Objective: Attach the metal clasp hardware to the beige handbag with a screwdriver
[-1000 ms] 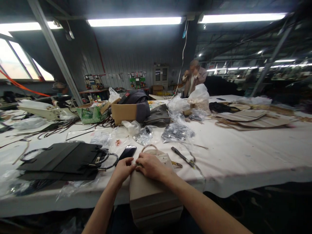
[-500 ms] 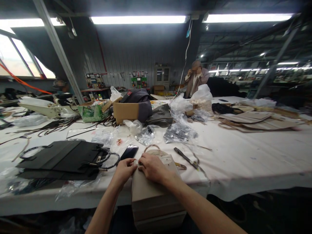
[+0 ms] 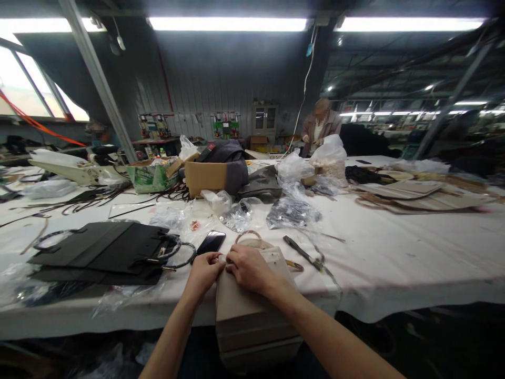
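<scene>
A beige bag (image 3: 252,310) with a round handle (image 3: 248,234) stands at the table's front edge. At its upper left corner my left hand (image 3: 205,269) is closed, fingertips pinched on a small pale piece. Close beside it, my right hand (image 3: 249,267) rests on the bag's top, its fingers bent and pressed together at the same corner; what they grip is too small to make out. A black phone (image 3: 211,242) lies just beyond my left hand. Right of the bag is a dark tool (image 3: 302,251).
Black bags (image 3: 102,250) with ring handles lie on the white table (image 3: 394,258) at left. Behind are a cardboard box (image 3: 205,179), a green box (image 3: 152,176) and plastic bags (image 3: 294,210). Flat beige pieces (image 3: 422,196) lie at right. Another person (image 3: 321,126) stands across the table.
The view has shifted slightly. My hands stay at the bag's corner, with the left fingers a little changed in pose. The other person's hands have come down from the head.
</scene>
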{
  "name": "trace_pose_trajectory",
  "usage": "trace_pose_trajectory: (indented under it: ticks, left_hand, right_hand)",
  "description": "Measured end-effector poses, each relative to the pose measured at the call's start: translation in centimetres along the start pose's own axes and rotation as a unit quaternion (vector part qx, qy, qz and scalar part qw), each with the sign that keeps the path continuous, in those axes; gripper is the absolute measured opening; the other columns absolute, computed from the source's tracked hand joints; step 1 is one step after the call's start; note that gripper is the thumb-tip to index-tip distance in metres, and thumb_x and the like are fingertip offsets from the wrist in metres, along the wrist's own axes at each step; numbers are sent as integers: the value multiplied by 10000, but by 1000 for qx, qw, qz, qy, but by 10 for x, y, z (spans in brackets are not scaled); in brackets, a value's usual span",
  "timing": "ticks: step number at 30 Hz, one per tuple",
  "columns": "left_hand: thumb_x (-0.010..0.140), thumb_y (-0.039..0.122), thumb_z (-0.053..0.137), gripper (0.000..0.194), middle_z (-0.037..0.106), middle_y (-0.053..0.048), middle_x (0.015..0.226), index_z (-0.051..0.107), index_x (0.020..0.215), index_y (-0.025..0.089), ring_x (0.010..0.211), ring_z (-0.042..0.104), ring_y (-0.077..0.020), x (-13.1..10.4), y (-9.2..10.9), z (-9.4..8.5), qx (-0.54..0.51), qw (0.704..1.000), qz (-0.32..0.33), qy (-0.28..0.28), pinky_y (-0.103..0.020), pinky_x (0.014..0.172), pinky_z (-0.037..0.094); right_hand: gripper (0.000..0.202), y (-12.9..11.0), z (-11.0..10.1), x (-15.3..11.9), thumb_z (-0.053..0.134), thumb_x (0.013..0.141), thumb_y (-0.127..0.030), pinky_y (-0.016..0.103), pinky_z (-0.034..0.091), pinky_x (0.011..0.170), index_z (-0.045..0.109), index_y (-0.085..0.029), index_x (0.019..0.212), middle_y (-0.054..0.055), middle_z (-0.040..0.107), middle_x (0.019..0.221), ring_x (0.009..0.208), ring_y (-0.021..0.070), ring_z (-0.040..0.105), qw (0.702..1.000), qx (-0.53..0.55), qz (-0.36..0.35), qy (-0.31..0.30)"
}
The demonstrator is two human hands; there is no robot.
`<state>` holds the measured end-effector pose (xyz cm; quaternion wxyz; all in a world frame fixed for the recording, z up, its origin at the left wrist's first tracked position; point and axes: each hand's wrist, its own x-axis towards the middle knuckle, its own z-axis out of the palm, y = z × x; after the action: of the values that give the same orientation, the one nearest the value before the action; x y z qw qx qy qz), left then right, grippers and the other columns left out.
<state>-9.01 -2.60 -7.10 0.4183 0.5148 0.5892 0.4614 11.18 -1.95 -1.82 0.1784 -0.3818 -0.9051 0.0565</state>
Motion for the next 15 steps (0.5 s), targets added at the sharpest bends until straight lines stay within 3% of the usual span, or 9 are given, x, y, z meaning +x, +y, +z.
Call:
trace_pose_trajectory:
  ticks: [10,15]
  left_hand:
    - [646,479,856,557,800,-100,856,864,1061,107,730,673,-216,-6,5,1,4,1000,-5,18,-269,610,467]
    - [658,477,839,581,800,-102,884,859,1097,96,798,690,-238,-9,5,1,15,999,10,31,-286,656,490]
  right_hand:
    - [131,2,3,-3,746,1061,-262,319,508,875,801,-147,1031,114,737,1120,972,226,690,999,33,2,11]
    - [155,17,-3,1,711,1040,-133,296,523,938,862,-169,1053,87,799,1093,1006,201,726,977,205,-15,56]
